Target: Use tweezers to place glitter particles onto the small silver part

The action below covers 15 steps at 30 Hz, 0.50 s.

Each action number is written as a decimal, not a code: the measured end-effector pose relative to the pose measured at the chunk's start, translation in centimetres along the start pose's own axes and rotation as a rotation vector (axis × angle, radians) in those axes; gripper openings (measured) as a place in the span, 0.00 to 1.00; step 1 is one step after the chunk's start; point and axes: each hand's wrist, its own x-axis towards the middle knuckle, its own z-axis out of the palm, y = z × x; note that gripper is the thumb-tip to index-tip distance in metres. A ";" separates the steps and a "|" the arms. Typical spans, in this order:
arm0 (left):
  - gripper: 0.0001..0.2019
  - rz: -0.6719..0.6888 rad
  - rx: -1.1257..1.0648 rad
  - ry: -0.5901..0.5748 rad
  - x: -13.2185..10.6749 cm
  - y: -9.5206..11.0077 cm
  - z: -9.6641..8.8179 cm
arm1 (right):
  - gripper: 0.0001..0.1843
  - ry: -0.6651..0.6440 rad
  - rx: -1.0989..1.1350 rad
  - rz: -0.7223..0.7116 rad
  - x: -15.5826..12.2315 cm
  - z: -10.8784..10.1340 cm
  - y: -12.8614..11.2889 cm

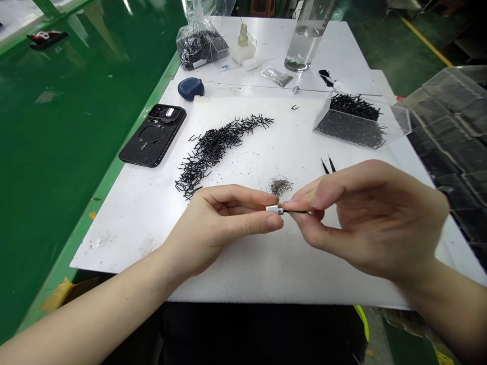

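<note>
My left hand (pixel 236 213) pinches a small silver metal piece (pixel 272 209) between thumb and fingertips. With thumb and fingers pressed together, my right hand (pixel 373 218) grips a thin black piece (pixel 294 211) whose end meets the metal piece. Whether it sits inside or only touches cannot be made out. Past my right fingers show two dark tips of tweezers (pixel 327 165); their rest is hidden behind the hand. Just beyond the fingertips lies a little heap of tiny dark grains (pixel 280 186). A long pile of small black forked pieces (pixel 215 144) curves across the white board (pixel 243 274).
Left of the pile are a black phone (pixel 152 136) and a dark blue case (pixel 190 88). A clear box (pixel 350 129) of black pieces stands at right. Behind are a filled plastic bag (pixel 198 45), a small bottle (pixel 243 36) and a tall water container (pixel 304 43).
</note>
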 end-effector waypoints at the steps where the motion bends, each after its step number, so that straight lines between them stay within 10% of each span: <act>1: 0.09 0.004 -0.001 -0.007 0.0 0.0 0.0 | 0.20 0.000 0.002 0.003 0.0 0.0 0.0; 7: 0.12 0.088 0.068 -0.006 0.0 -0.2 0.0 | 0.20 0.127 0.076 0.122 0.7 -0.2 -0.4; 15: 0.05 0.569 0.765 0.012 -1.2 -0.7 1.0 | 0.19 0.151 0.245 0.332 1.2 -1.1 0.4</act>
